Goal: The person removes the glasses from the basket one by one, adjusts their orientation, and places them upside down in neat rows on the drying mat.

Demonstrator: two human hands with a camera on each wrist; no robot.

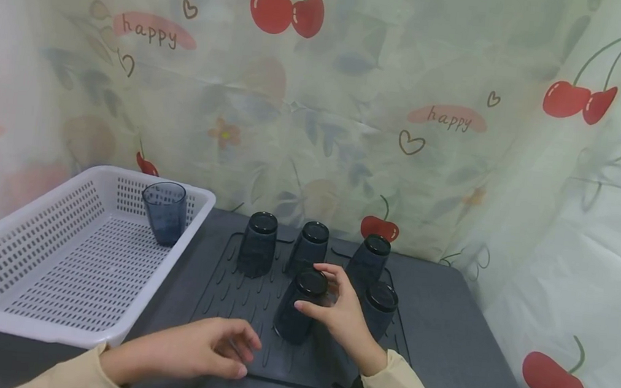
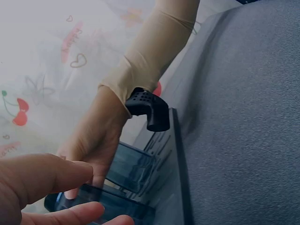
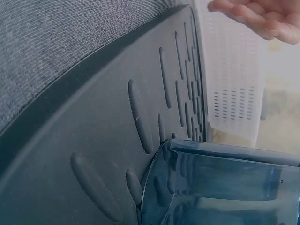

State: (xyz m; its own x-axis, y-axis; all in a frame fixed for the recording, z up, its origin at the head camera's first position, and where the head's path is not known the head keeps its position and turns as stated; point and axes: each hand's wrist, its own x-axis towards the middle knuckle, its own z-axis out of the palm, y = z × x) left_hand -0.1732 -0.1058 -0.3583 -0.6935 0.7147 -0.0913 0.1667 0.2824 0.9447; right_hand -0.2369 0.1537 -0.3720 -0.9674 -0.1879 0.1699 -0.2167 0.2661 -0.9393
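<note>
My right hand (image 1: 345, 313) holds an upside-down blue glass (image 1: 295, 316) near its upturned base, with thumb and fingers on either side. The glass's rim is down on the dark ridged drying mat (image 1: 226, 300); the right wrist view shows this blue glass (image 3: 225, 183) close up. To its left, my left hand (image 1: 203, 348) hovers over the mat's front edge, fingers loosely curved around nothing. More inverted glasses stand on the mat: a back-left glass (image 1: 258, 248), a back-middle glass (image 1: 308, 249), a back-right glass (image 1: 368, 264) and a front-right glass (image 1: 380, 311).
On the left sits a white perforated plastic basket (image 1: 171, 268). One blue glass (image 1: 167, 215) stands upright in its far right corner. Beneath everything is a dark grey tabletop (image 1: 459, 336), and a patterned curtain (image 1: 341, 98) hangs right behind it.
</note>
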